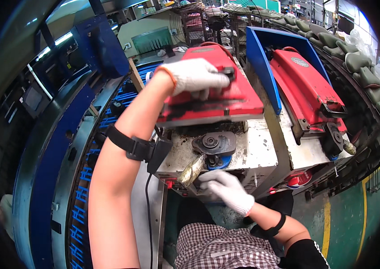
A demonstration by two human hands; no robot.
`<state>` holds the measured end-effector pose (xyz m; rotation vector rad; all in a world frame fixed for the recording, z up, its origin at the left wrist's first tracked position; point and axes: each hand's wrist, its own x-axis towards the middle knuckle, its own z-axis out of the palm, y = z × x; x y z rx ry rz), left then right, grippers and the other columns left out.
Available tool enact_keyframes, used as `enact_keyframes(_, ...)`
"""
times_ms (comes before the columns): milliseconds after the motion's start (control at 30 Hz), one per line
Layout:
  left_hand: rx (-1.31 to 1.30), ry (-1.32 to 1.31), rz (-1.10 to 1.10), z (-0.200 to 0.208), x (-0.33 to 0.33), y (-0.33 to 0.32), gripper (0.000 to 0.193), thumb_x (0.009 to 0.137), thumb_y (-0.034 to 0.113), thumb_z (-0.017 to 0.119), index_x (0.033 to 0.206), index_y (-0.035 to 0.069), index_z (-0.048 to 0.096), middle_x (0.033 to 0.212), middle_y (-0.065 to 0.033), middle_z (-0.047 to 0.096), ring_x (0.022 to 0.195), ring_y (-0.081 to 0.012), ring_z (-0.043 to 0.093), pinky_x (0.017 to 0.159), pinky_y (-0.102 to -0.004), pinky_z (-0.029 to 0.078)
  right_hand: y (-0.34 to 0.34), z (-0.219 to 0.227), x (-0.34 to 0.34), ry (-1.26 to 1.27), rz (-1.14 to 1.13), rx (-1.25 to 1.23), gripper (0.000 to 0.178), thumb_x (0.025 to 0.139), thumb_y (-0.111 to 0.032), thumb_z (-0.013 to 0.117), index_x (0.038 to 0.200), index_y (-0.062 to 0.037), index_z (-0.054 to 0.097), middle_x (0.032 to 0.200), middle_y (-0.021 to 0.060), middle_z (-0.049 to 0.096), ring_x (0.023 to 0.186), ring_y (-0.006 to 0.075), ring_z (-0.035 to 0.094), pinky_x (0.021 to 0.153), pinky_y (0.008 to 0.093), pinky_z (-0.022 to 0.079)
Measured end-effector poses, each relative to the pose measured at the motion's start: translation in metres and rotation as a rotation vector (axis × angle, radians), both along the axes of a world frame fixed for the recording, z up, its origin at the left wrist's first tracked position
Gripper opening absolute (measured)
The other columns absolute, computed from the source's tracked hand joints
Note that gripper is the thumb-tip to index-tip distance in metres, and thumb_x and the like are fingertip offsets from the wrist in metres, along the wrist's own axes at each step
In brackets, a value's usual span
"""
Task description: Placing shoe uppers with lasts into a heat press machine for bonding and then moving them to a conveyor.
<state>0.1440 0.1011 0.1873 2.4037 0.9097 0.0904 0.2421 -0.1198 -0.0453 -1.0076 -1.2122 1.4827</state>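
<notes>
My left hand (199,78), in a white glove with an orange cuff, reaches over the red machine cover (208,54). Its fingers are curled, and a small black piece (228,73) juts out past the fingertips; its exact kind is unclear. Below the cover's front edge sits a dark round-centred metal fitting (214,142) on a blue base (219,162). A lever handle wrapped in worn tape (191,171) slants toward me from it. My right hand (228,189), also white-gloved, is just right of that handle, its slightly blurred fingers stretched out leftward, seemingly holding nothing.
To the right stands a second red machine (302,76) with a blue guard (261,67) beside it. Green padded pieces (360,62) line a rack at far right. A rack with blue prongs (80,197) runs along my left. A black cable (148,215) hangs by my left arm.
</notes>
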Motion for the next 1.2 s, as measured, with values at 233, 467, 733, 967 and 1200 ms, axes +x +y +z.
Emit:
enact_keyframes(233,0.001,0.138,0.058,-0.064,0.001,-0.023,0.045,0.093,0.054,0.066,0.089,0.011,0.078,0.069,-0.0047,0.068,0.065,-0.0150,0.063,0.066,-0.0321,0.049,0.021,-0.020,-0.044,0.640,0.433,-0.212,0.063,0.105,-0.040,0.060,0.155,-0.0059,0.043,0.148,0.0117,0.055,0.130,0.0263,0.059,0.103,0.0402,0.054)
enact_keyframes(467,0.097,0.177,0.130,-0.064,0.006,-0.032,0.050,0.091,0.059,0.064,0.094,0.013,0.081,0.081,-0.0064,0.074,0.076,-0.0199,0.069,0.078,-0.0343,0.051,0.041,-0.016,-0.048,1.275,0.497,-0.345,0.058,0.104,-0.035,0.059,0.153,-0.0086,0.046,0.152,0.0163,0.052,0.139,0.0376,0.051,0.117,0.0536,0.041)
enact_keyframes(733,0.222,0.133,0.083,-0.076,0.004,-0.027,0.053,0.089,0.062,0.063,0.096,0.012,0.081,0.084,-0.0101,0.074,0.083,-0.0253,0.070,0.082,-0.0367,0.051,-0.007,-0.002,0.040,1.290,0.335,-0.372,0.060,0.101,-0.049,0.060,0.145,-0.0086,0.052,0.095,0.0018,0.059,0.085,0.0200,0.055,0.092,0.0448,0.050)
enact_keyframes(967,0.349,0.099,0.065,-0.081,0.004,-0.030,0.058,0.090,0.063,0.061,0.106,0.010,0.078,0.098,-0.0172,0.075,0.094,-0.0336,0.071,0.089,-0.0412,0.052,-0.059,0.007,0.181,0.357,-0.560,0.273,0.059,0.104,-0.039,0.057,0.149,-0.0009,0.049,0.098,0.0090,0.068,0.078,0.0186,0.065,0.077,0.0389,0.057)
enact_keyframes(1200,0.218,-0.586,0.201,-0.101,-0.004,-0.022,0.033,0.098,0.033,0.069,0.115,0.005,0.068,0.105,-0.0108,0.073,0.102,-0.0190,0.069,0.093,-0.0348,0.054,-0.106,0.057,0.359,-1.472,-1.370,0.545,0.031,0.100,-0.018,0.064,0.126,-0.0037,0.069,0.122,0.0164,0.070,0.113,0.0337,0.066,0.103,0.0396,0.049)
